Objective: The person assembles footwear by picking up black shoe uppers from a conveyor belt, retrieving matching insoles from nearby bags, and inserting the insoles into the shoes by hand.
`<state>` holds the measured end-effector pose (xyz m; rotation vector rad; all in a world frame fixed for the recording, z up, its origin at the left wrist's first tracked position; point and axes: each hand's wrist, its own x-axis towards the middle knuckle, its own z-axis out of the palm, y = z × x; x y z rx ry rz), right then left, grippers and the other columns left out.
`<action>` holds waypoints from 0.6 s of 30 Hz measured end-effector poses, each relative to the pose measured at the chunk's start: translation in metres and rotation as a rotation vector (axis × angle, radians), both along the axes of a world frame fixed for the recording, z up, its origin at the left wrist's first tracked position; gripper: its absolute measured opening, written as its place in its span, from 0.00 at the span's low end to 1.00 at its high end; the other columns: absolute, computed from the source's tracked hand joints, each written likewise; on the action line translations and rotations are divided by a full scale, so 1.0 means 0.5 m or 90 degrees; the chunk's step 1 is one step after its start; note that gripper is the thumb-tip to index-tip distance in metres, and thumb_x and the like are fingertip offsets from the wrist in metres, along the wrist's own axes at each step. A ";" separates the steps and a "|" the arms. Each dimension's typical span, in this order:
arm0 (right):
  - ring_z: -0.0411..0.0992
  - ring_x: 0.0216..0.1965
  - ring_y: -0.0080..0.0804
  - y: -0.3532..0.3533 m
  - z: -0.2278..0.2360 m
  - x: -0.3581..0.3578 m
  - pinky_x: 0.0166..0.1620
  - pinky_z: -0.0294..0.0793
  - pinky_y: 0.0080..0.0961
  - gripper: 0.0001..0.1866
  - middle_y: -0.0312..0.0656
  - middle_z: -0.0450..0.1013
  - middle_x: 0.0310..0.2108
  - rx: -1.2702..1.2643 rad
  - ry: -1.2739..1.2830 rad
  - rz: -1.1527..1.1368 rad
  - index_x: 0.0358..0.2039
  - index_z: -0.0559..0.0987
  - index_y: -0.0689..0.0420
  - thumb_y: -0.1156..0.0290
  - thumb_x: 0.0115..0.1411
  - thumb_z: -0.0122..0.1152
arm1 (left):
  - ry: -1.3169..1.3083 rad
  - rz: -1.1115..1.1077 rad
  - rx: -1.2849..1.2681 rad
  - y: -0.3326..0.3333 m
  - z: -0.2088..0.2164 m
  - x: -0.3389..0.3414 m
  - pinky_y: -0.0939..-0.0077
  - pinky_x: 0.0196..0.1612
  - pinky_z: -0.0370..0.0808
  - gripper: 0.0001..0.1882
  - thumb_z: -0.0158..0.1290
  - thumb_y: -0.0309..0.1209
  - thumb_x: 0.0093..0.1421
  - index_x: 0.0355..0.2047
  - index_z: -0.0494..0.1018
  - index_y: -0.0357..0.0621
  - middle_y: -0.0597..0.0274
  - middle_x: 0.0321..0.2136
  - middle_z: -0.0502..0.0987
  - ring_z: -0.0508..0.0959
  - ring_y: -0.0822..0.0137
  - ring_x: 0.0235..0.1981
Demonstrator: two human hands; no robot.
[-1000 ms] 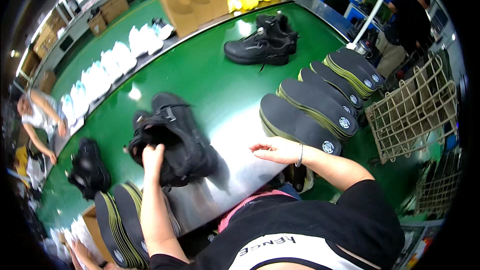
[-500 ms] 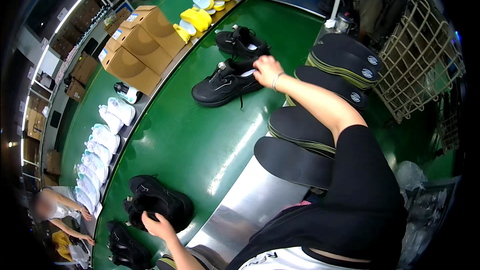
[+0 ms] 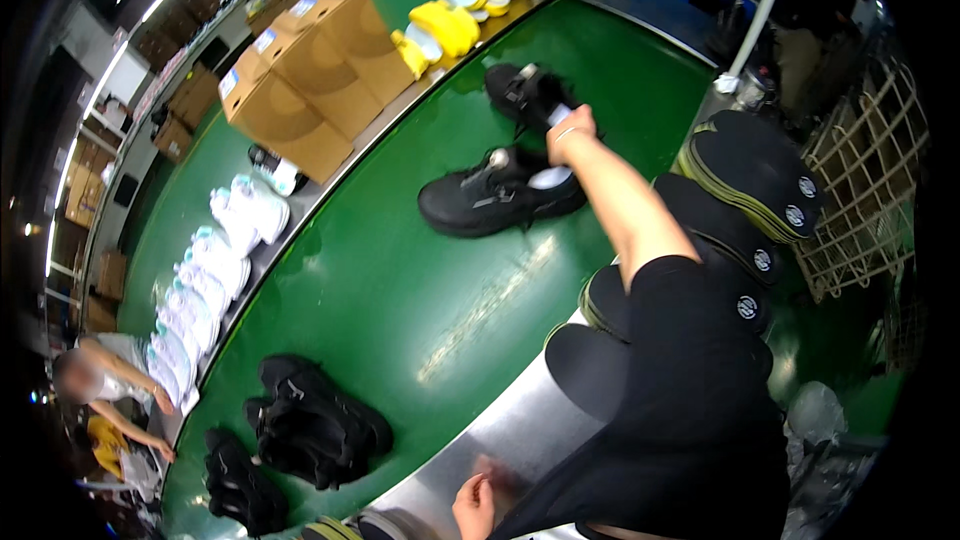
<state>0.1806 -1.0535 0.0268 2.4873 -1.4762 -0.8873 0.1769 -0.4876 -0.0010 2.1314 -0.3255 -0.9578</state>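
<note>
My right hand (image 3: 573, 133) reaches across the green belt with its fingers closed at the heel of a black shoe (image 3: 512, 90). Another black shoe (image 3: 475, 202) lies just nearer, under my wrist, with a pale lining showing in its opening. My left hand (image 3: 474, 507) is low over the metal ledge (image 3: 490, 440), its fingers loosely bent and nothing visible in them. To its left, on the belt, sit a black shoe (image 3: 325, 425) with its opening facing me and one more black shoe (image 3: 240, 485).
Stacks of black insoles (image 3: 755, 175) line the ledge under my right arm. Beyond the belt stand brown cartons (image 3: 330, 70), yellow insoles (image 3: 445, 28) and a row of white shoes (image 3: 205, 275). A co-worker's arms (image 3: 130, 420) reach in at left; a wire basket (image 3: 860, 180) is at right.
My left hand has left the near black shoe and moved right, over the ledge. My right hand has shifted from the nearer far shoe to the heel of the one behind it. The view has turned.
</note>
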 end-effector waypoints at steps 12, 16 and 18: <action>0.70 0.42 0.32 0.245 0.128 0.039 0.40 0.68 0.35 0.19 0.39 0.71 0.40 0.209 -0.255 0.185 0.37 0.76 0.53 0.63 0.47 0.45 | -0.048 -0.172 0.047 -0.017 0.027 0.049 0.71 0.47 0.63 0.22 0.38 0.42 0.59 0.46 0.61 0.37 0.48 0.40 0.69 0.69 0.56 0.42; 0.71 0.40 0.36 0.425 0.221 0.026 0.39 0.69 0.33 0.18 0.45 0.72 0.37 0.246 -0.387 0.219 0.35 0.77 0.56 0.66 0.44 0.47 | 0.063 0.042 -0.302 -0.029 -0.023 0.061 0.76 0.32 0.70 0.22 0.46 0.32 0.56 0.51 0.56 0.46 0.56 0.37 0.70 0.72 0.68 0.30; 0.70 0.39 0.38 0.500 0.221 0.013 0.39 0.69 0.31 0.17 0.46 0.72 0.35 0.225 -0.411 0.260 0.32 0.77 0.58 0.65 0.43 0.49 | 0.034 0.060 -0.335 -0.074 0.047 0.056 0.70 0.34 0.67 0.35 0.46 0.43 0.55 0.56 0.41 0.50 0.57 0.50 0.59 0.65 0.63 0.45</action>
